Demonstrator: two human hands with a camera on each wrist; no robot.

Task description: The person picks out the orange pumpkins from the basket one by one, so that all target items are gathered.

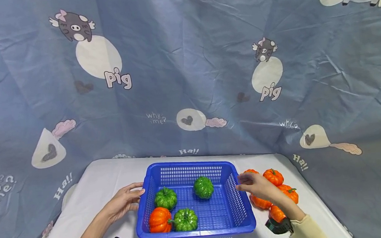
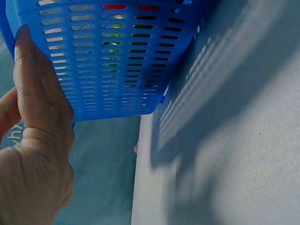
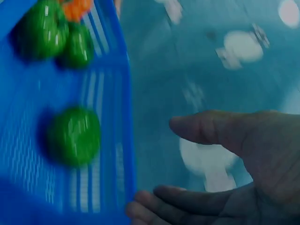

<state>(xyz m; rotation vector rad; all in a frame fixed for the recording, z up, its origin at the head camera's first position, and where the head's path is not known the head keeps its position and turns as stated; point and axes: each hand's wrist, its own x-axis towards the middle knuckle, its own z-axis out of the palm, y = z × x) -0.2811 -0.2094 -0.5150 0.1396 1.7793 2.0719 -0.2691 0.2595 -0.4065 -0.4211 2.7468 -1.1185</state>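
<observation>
A blue plastic basket (image 1: 201,233) with slotted walls stands on the white table. It holds green toy pumpkins (image 1: 203,187) and, in the near left corner, an orange pumpkin (image 1: 160,220). At the basket's left side is my left hand (image 1: 124,200); the left wrist view shows its fingers (image 2: 29,79) extended along the outer wall, close below the rim. My right hand (image 1: 260,185) is at the right rim, holding nothing. Seen from the right wrist, its thumb (image 3: 201,127) is spread away from the fingers, and the fingertips reach the basket's edge.
Several orange pumpkins (image 1: 273,177) lie to the right of the basket, partly hidden under my right hand and forearm. A blue cloth (image 1: 186,77) printed with pigs hangs behind the table and along both sides. The white tabletop (image 1: 113,176) shows around the basket.
</observation>
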